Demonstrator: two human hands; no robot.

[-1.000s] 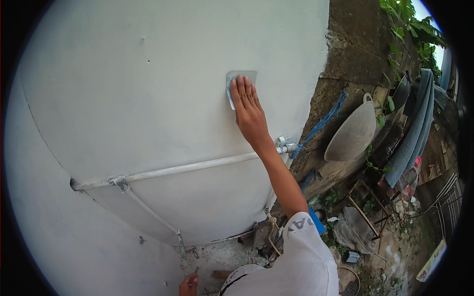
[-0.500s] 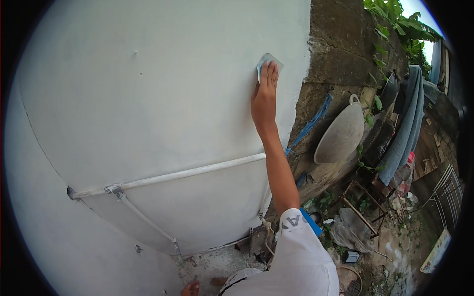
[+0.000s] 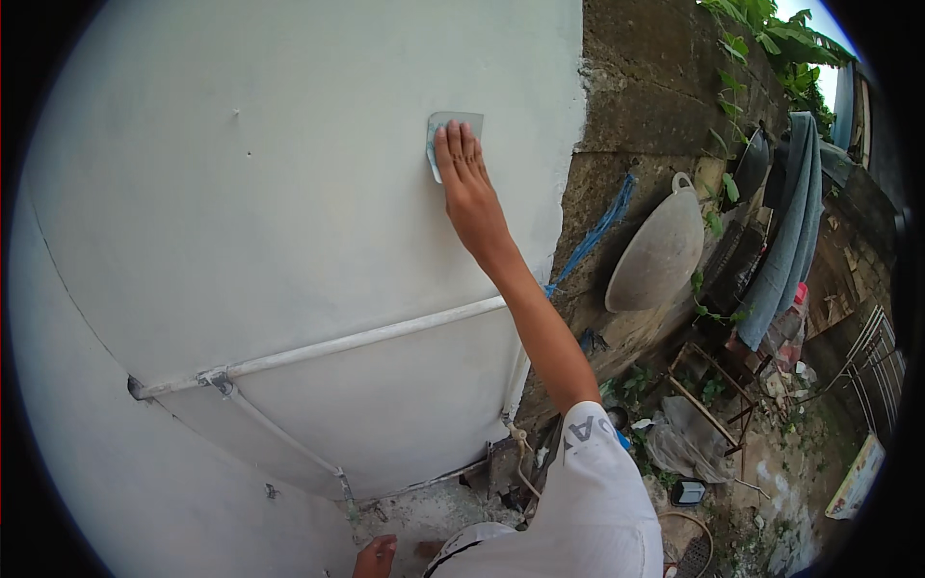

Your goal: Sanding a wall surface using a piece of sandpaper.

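Our right hand (image 3: 470, 193), gripping the scraper (image 3: 462, 119), has shifted inward from the white wall's (image 3: 328, 222) right edge, onto another patch; our left hand's (image 3: 374, 558) grip we cannot tell.

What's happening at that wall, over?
Right hand up, fingers over thin grey sheet against white wall. Left hand low, grip unclear. White pipe crosses below, apart from sheet.

Grey lettering (image 3: 581, 432); on white sleeve (image 3: 595, 477)

Flat scraper (image 3: 473, 120) back toward the left
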